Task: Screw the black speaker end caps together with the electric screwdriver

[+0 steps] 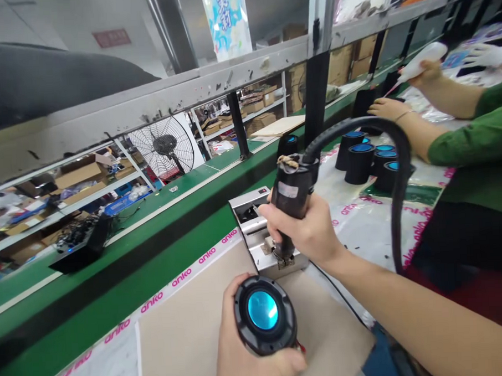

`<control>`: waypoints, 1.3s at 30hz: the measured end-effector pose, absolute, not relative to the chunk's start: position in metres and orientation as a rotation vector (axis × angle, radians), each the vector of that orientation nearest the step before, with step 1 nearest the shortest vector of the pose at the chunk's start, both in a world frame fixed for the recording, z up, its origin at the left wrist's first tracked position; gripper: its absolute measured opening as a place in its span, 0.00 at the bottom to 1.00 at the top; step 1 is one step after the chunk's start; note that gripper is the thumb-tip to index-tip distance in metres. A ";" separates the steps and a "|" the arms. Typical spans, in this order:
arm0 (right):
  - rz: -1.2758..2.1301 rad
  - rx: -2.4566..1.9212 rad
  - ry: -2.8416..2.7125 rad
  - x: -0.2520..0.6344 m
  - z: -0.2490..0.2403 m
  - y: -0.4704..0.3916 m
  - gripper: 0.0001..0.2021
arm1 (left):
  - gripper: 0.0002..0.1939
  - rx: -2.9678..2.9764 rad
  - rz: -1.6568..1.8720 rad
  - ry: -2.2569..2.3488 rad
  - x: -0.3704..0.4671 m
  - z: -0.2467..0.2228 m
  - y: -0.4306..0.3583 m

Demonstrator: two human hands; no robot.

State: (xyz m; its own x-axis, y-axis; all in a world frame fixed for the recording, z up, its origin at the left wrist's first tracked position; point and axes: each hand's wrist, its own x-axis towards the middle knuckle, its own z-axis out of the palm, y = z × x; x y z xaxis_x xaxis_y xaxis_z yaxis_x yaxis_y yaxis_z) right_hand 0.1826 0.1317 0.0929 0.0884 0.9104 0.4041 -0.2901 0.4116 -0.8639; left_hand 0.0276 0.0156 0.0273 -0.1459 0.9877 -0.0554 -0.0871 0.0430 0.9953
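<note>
My left hand (237,344) is wrapped round a black speaker (243,304) with a shiny blue centre, held face up over the brown board. A bit of red shows at its lower right edge. My right hand (306,224) grips a black electric screwdriver (290,194), upright, with a thick black cable arching off its top to the right. The screwdriver's lower end is at the front of a silver screw feeder (252,226), just beyond the speaker. Whether the bit touches a screw there is too small to tell.
A brown board (182,335) lies on the bench before me. Several black cylinders with blue tops (358,164) stand at the right, near a co-worker's hands holding a white bottle (426,58). Beyond are a green conveyor (153,236), a black bin (85,245) and a metal post (317,96).
</note>
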 end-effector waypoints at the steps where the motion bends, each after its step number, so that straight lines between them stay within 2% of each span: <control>1: 1.028 -0.702 -1.145 0.182 0.093 0.132 0.20 | 0.63 1.026 1.320 1.279 0.028 0.028 0.016; 10: 1.195 -0.643 -1.186 0.190 0.084 0.132 0.19 | 0.65 0.972 1.330 1.252 0.031 0.026 0.015; 16: 1.047 -0.407 -1.032 0.189 0.146 0.104 0.19 | 0.61 1.090 1.303 1.268 0.028 0.023 0.013; 20: 1.261 -0.319 -1.176 0.167 0.184 0.086 0.24 | 0.56 1.155 1.280 1.149 0.026 0.023 0.015; 23: 1.409 -0.243 -1.363 0.148 0.189 0.078 0.31 | 0.51 1.192 1.319 0.962 0.026 0.022 0.018; 27: 1.411 -0.296 -1.380 0.133 0.187 0.075 0.34 | 0.48 1.187 1.336 0.902 0.025 0.020 0.018; 34: 1.505 -0.210 -1.399 0.129 0.178 0.078 0.25 | 0.44 1.217 1.344 0.910 0.026 0.031 0.021; 39: 1.552 -0.205 -1.432 0.120 0.168 0.083 0.18 | 0.48 1.214 1.306 1.027 0.022 0.022 0.014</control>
